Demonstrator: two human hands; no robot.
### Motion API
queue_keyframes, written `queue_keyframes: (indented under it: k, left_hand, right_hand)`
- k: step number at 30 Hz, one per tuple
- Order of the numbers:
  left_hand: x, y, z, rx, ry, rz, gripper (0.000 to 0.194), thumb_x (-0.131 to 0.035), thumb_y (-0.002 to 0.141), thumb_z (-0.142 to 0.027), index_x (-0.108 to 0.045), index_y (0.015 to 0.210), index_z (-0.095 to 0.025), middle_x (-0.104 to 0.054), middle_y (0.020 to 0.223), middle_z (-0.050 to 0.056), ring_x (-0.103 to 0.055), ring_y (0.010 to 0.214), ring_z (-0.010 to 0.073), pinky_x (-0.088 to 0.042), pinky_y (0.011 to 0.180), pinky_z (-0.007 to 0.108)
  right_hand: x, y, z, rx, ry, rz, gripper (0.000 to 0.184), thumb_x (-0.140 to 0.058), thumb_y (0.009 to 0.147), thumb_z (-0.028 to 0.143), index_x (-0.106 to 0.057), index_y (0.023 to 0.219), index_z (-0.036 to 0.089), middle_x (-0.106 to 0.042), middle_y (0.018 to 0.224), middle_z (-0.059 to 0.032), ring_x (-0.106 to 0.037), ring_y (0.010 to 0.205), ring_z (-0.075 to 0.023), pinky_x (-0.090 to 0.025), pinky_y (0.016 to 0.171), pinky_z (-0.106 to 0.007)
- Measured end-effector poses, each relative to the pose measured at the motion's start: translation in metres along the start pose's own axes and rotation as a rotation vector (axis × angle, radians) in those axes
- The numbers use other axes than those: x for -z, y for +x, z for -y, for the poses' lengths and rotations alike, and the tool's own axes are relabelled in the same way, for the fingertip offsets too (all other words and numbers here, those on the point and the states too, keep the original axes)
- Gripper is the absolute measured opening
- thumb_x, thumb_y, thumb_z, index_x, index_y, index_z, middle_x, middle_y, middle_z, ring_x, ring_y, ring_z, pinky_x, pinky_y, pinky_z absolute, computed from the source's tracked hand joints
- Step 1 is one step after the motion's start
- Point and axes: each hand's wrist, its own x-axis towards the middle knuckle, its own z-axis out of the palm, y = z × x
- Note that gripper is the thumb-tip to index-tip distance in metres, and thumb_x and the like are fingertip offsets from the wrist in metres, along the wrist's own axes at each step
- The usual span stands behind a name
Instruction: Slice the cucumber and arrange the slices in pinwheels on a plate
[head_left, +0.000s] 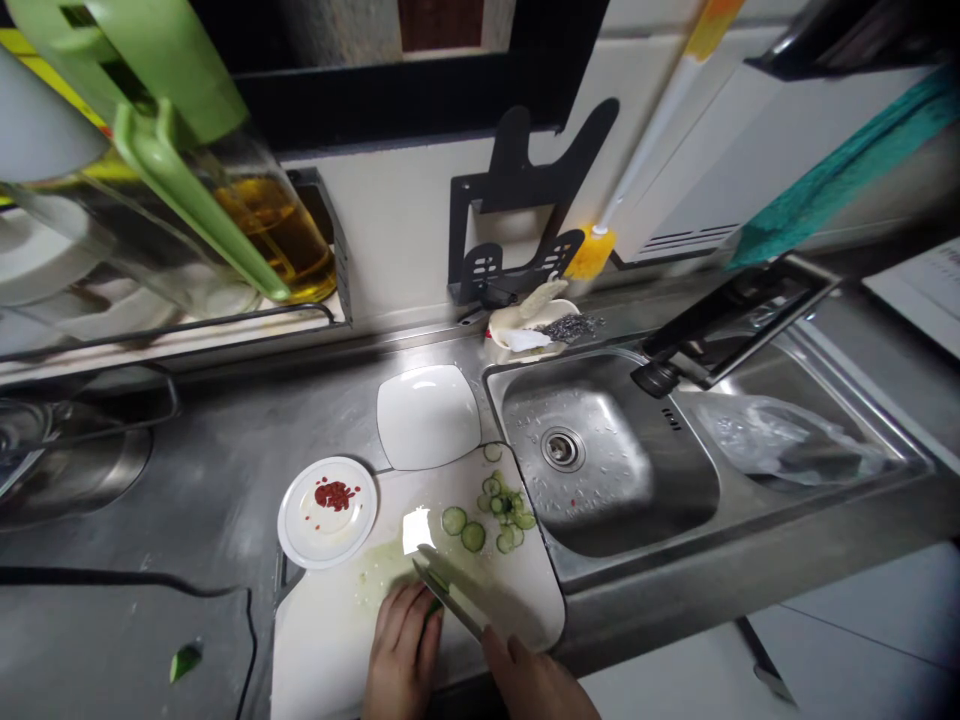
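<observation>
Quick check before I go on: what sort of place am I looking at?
Most likely a kitchen: a metal sink set into the counter, a cutting board bearing what look like cucumber slices, and a knife in the right hand.

The knife [452, 603] slants across the white cutting board [322, 640], its narrow blade pointing forward and left beside a mostly hidden green cucumber piece [433, 608]. Pale, dark-rimmed cucumber slices [473, 537] lie rightward, some apart, others clustered and overlapping.
</observation>
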Motion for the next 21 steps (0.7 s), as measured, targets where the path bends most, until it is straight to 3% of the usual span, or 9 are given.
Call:
queue_keyframes:
  k: [14,21]
  left_hand:
    - [0.002,0.005,-0.001,-0.066,0.013,-0.037,0.02,-0.049,0.092,-0.025,-0.065,0.103,-0.019,-0.071,0.103,0.005,-0.063,0.101,0.018,-0.052,0.09,0.031]
    - [0.002,0.006,-0.001,-0.082,0.026,-0.047,0.021,-0.048,0.092,-0.026,-0.065,0.104,-0.019,-0.071,0.102,0.005,-0.064,0.099,0.0174,-0.051,0.09,0.031]
  right_hand:
    - [0.011,0.018,0.003,0.008,0.098,0.198,0.044,-0.043,0.077,-0.002,-0.057,0.112,0.019,-0.071,0.084,-0.0072,-0.069,0.065,-0.0209,-0.042,0.047,-0.023]
    - [0.011,0.026,0.01,-0.031,0.146,0.091,0.043,-0.038,0.077,-0.004,-0.058,0.109,0.018,-0.07,0.08,-0.0066,-0.069,0.07,-0.0209,-0.043,0.053,-0.024]
